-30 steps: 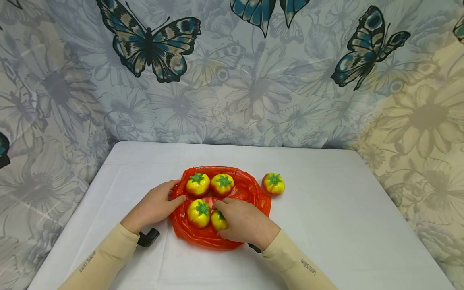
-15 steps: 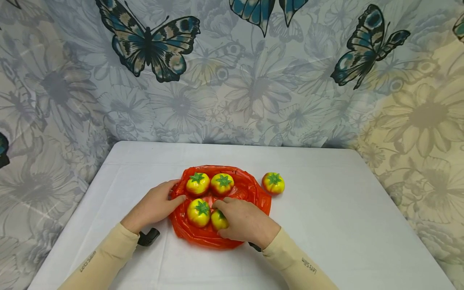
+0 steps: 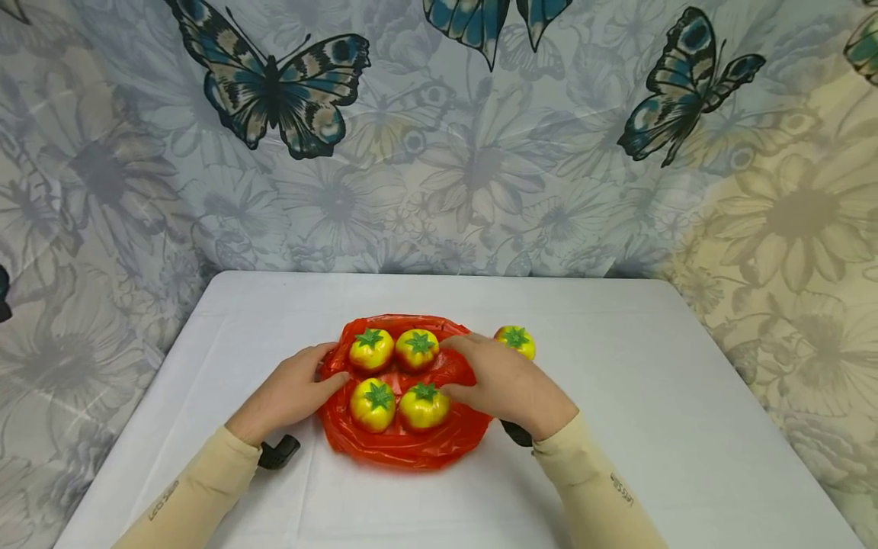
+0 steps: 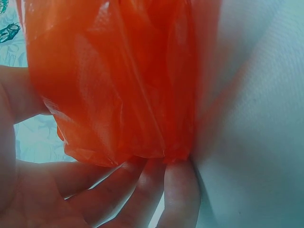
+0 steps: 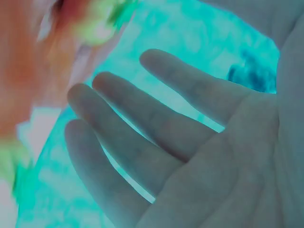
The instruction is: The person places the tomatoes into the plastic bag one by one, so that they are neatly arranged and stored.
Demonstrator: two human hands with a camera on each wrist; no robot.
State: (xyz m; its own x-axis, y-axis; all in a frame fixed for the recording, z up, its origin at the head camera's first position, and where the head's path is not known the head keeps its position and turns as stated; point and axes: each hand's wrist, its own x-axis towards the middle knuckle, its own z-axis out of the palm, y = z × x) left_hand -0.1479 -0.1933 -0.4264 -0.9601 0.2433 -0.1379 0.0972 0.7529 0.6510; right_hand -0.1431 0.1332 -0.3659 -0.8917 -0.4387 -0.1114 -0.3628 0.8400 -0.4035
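Observation:
A red plastic bag (image 3: 411,455) lies spread wide on the table, its rim rolled into a ring. Several yellow-red artificial tomatoes with green star-shaped tops sit inside, among them a front right tomato (image 3: 424,408) and a back left one (image 3: 371,351). My left hand (image 3: 291,387) holds the bag's left side, thumb over the rim and fingers along the outer wall, as the left wrist view shows. Above the bag's right side is my right hand (image 3: 511,381), fingers spread and holding nothing. Behind it, outside the bag, another tomato (image 3: 516,341) is partly hidden.
The table (image 3: 686,427) has a white cover. A patterned wall with butterflies (image 3: 274,95) rises behind its back edge. Dark wrist camera parts show under both wrists.
My right hand has let go of the front right tomato in the bag and moved right and away, now partly covering the tomato outside. The left hand keeps its place.

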